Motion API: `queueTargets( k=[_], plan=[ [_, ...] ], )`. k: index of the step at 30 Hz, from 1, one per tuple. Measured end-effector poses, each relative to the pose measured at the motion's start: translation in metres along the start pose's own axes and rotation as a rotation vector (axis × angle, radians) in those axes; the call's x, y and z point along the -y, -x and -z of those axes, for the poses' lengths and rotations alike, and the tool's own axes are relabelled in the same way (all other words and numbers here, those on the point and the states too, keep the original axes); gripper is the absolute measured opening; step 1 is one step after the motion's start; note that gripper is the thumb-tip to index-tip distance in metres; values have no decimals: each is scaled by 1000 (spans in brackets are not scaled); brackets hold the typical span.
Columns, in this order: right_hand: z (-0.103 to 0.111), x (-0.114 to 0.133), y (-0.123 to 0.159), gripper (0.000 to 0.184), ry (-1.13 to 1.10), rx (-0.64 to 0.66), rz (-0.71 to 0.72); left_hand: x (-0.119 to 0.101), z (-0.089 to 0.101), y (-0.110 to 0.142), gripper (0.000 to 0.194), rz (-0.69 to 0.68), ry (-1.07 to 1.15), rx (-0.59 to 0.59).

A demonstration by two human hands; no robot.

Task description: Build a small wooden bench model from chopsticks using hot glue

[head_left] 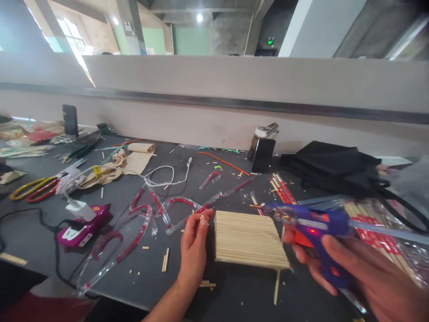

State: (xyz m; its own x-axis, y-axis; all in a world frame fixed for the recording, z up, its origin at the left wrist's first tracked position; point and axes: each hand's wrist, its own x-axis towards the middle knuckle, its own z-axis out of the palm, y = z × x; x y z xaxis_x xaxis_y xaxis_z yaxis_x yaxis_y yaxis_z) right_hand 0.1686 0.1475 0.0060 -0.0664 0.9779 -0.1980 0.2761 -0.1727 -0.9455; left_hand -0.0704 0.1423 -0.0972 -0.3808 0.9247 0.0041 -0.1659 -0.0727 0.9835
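My right hand (362,273) is wrapped around a blue hot glue gun (315,223), with its nozzle pointing left and a small red light glowing on its side. A clear glue stick (385,230) sticks out of the gun's back end. Beneath the nozzle lies a flat panel of wooden sticks (250,237), set side by side, with one thin stick (276,286) jutting from its near right corner. At the panel's left edge, my left hand (194,246) is closed in a pinch; a tiny pale tip shows between thumb and finger, too small to name.
Red-and-clear plastic wrappers (144,219) and a white cable (164,181) spread across the left. Beyond them are a purple power strip (83,228) and scissors (36,190). A phone (263,155) leans by a bottle (264,132). Black cloth (328,165) and packed sticks (382,237) lie right.
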Motion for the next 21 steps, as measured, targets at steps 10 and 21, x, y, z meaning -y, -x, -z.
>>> queueTargets(
  k=[10, 21],
  plan=[
    [-39, 21, -40, 47, 226, 266, -51, -8, 2, 4, 21, 104, 58, 93],
    [-47, 22, -48, 53, 365, 190, -50, -9, 2, 5, 21, 149, 124, 123]
  ],
)
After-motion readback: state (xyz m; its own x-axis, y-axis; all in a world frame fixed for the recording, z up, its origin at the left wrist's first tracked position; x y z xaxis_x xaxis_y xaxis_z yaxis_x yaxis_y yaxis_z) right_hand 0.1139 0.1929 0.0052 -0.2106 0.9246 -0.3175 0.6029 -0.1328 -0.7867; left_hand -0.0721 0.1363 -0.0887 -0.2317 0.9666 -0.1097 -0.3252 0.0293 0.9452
